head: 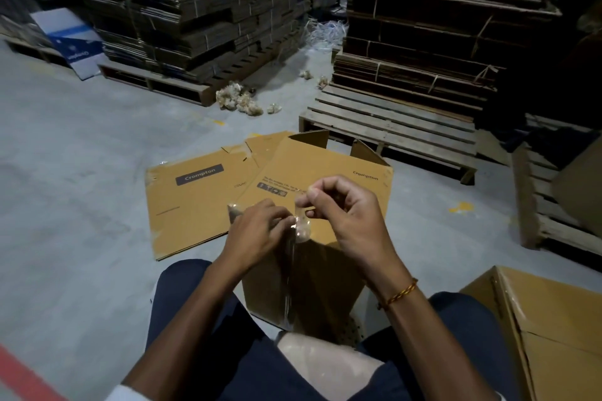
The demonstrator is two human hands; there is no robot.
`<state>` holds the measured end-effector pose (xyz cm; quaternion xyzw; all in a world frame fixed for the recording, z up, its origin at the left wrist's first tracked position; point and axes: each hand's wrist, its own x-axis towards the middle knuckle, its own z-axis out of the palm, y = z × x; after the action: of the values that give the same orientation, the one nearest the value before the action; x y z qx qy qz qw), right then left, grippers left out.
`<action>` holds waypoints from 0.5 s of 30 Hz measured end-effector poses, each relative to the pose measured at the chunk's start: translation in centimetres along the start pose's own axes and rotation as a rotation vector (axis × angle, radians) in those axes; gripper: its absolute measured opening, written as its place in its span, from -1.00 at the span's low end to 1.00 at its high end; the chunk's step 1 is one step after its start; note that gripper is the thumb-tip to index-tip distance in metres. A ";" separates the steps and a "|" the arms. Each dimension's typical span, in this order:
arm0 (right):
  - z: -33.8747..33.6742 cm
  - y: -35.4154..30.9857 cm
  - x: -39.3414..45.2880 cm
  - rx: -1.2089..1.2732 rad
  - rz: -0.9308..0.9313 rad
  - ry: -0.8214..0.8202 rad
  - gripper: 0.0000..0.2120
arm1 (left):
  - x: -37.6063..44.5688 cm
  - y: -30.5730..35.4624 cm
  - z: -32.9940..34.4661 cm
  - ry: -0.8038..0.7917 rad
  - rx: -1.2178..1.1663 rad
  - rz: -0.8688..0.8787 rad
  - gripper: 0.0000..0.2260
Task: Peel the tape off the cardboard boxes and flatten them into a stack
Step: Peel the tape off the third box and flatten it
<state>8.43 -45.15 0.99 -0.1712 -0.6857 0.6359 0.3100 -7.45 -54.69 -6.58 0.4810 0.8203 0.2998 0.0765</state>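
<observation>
1. Left hand [257, 231]: fingers curled, pinching a strip of clear tape [301, 228] at the top edge of an upright cardboard box [312, 280].
2. Right hand [345, 212]: thumb and forefinger pinched on the same tape, just right of the left hand and slightly above it. Braided bracelet [399, 293] on that wrist.
3. Tape hangs from between the hands down the near face of the box; crumpled where the fingers meet.
4. Box stands between the person's knees, directly under both hands.
5. Beyond the hands, flattened boxes [195, 202] lie on the floor [81, 172], one partly over another.
6. Right of the right hand, another box [547, 329], near the knee.
7. Farther beyond: wooden pallet [391, 127], bundled cardboard stacks [202, 10], wads of used tape [237, 99].
</observation>
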 end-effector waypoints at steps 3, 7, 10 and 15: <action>0.1 0.6 -0.3 0.078 0.066 -0.013 -0.91 | -0.7 -1.1 -0.3 -0.157 -0.121 0.029 -0.76; 1.2 0.8 -0.4 0.104 0.087 -0.139 -0.80 | -1.2 -0.9 -1.0 -0.392 -0.268 0.120 -0.71; 1.9 1.0 -0.4 0.110 0.075 -0.236 -0.76 | -1.3 -0.9 -0.9 -0.435 -0.347 0.118 -0.77; 0.6 3.3 0.7 -0.032 0.142 0.068 -0.87 | -2.9 -0.9 0.1 -0.199 -0.589 -0.039 -0.75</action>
<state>6.99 -44.79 -2.13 -0.2456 -0.6710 0.6392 0.2844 -6.57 -57.36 -7.68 0.4495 0.6956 0.4744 0.2984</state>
